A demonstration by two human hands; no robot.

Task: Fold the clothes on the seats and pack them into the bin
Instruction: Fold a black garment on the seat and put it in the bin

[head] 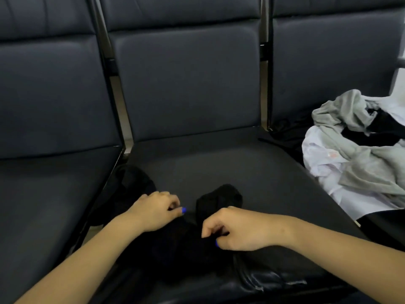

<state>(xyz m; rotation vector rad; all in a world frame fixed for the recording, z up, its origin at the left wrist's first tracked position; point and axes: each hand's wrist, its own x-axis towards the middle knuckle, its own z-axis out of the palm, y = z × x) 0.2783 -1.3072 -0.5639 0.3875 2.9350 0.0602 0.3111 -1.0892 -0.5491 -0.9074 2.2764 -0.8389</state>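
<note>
A black garment [219, 198] lies bunched on the front half of the middle seat [219, 163], spreading left towards the gap between the seats. My left hand [153, 212] rests on its left part with fingers curled into the cloth. My right hand [232, 229] pinches the dark fabric at its middle between thumb and curled fingers. On the right seat a pile of clothes [355, 150] lies loose: grey, white and black pieces tangled together. The bin is out of view.
Three dark padded seats stand in a row with metal frame bars between them. The left seat [48, 194] holds nothing. A pale floor shows through the gap at the left of the middle seat. The middle seat's front edge [274, 279] is worn and shiny.
</note>
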